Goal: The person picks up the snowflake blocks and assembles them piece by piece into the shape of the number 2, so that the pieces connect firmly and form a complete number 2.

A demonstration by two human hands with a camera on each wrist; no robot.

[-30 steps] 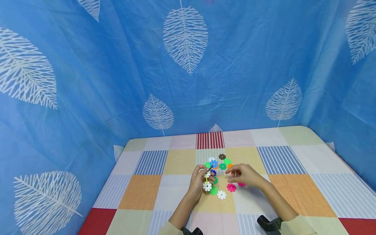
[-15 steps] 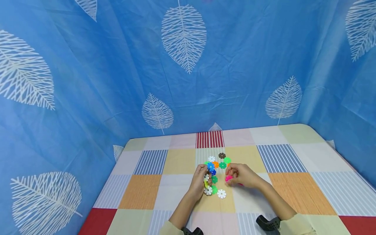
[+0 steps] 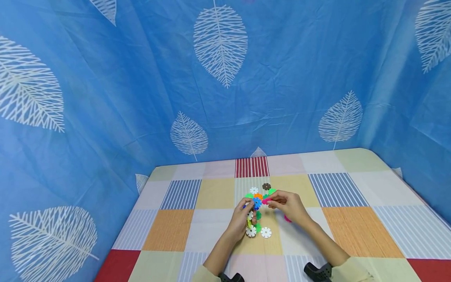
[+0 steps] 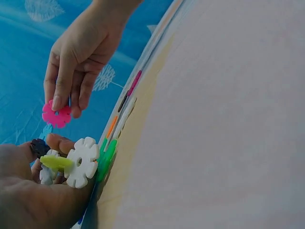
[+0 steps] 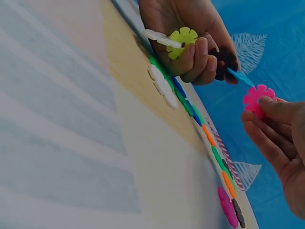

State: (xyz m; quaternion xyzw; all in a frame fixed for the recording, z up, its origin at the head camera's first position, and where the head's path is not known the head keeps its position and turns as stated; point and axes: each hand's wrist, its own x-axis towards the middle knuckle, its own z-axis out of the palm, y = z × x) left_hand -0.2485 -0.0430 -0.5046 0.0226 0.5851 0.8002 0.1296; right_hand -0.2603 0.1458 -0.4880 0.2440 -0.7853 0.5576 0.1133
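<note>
In the head view my left hand [image 3: 237, 224] holds a chain of notched interlocking plastic discs. The right wrist view shows its links: a white disc [image 5: 158, 37], a yellow disc [image 5: 182, 42], a black disc [image 5: 225, 63] and a light blue disc [image 5: 240, 76] at the far end. Another white disc [image 4: 47, 168] sits partly hidden in the left palm. Between thumb and fingers my right hand [image 3: 290, 206] pinches a pink disc [image 5: 255, 99], its edge right at the blue disc, both raised over the table.
Loose discs lie flat on the checked tablecloth [image 3: 208, 231]: a brown disc [image 3: 266, 187], a white disc [image 3: 266, 232], an orange disc [image 3: 258, 196], several green ones and another pink disc [image 3: 288, 218] under the right hand. A blue leaf-print curtain [image 3: 275, 98] encloses the table.
The right hand has picked up a pink disc from the table and brought it left to the blue disc. The left hand has turned the chain, so the blue disc now faces the right hand.
</note>
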